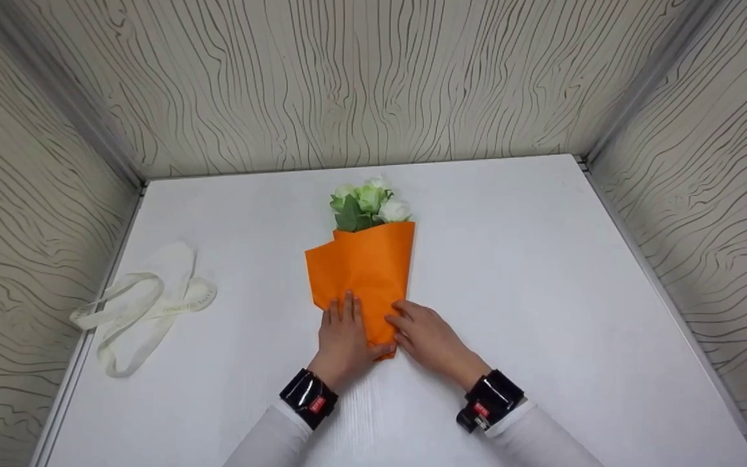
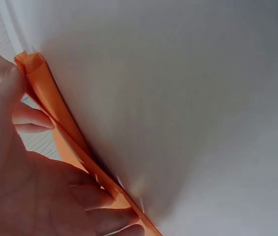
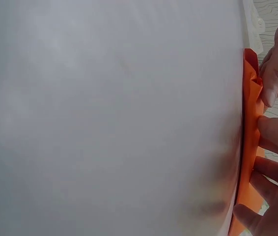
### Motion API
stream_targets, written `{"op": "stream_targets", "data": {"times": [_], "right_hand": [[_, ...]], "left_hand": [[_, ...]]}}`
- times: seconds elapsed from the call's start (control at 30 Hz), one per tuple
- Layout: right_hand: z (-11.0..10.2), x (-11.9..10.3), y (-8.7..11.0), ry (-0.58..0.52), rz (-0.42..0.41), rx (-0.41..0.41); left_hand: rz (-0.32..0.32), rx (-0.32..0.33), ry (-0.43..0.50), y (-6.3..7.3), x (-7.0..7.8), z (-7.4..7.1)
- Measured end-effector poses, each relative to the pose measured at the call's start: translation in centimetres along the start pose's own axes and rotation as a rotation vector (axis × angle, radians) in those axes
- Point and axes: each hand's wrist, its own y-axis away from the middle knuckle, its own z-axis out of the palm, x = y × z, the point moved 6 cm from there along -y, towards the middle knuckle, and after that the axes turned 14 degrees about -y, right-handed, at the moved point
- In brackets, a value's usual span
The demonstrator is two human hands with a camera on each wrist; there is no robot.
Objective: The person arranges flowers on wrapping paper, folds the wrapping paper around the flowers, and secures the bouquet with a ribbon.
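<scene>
Orange-wrapped bouquet [image 1: 372,266] is laid near-to-far, blooms [image 1: 368,200] toward the tabletop's [image 1: 509,259] far edge, touched by left hand [image 1: 345,340] and right hand [image 1: 435,340], fingers uncurled or loosely bent.

The head view looks forward and down from the near side; both wrist views (much closer) skim the table [image 1: 522,272], sharing the wrap's [image 1: 370,272] near end.

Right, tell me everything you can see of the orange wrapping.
The orange wrapping is a matte sheet, paper or thin fabric by its look, folded into a cone around white and green flowers, whose heads show at its wide far end. It lies on the white table, narrow end toward the person, with an angular flap jutting left. The left hand rests on its lower left part and narrow end; the right hand touches its lower right edge.
</scene>
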Motion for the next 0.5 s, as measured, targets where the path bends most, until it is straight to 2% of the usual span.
{"op": "stream_targets", "data": {"times": [0.2, 0.5], "right_hand": [[0.30, 0.21, 0.51, 0.023, 0.014, -0.047], [0.15, 0.21, 0.79, -0.034, 0.023, -0.107]], "left_hand": [[-0.005, -0.008, 0.010, -0.05, 0.07, 0.13], [0.009, -0.013, -0.029, 0.19, 0.19, 0.42]]}}
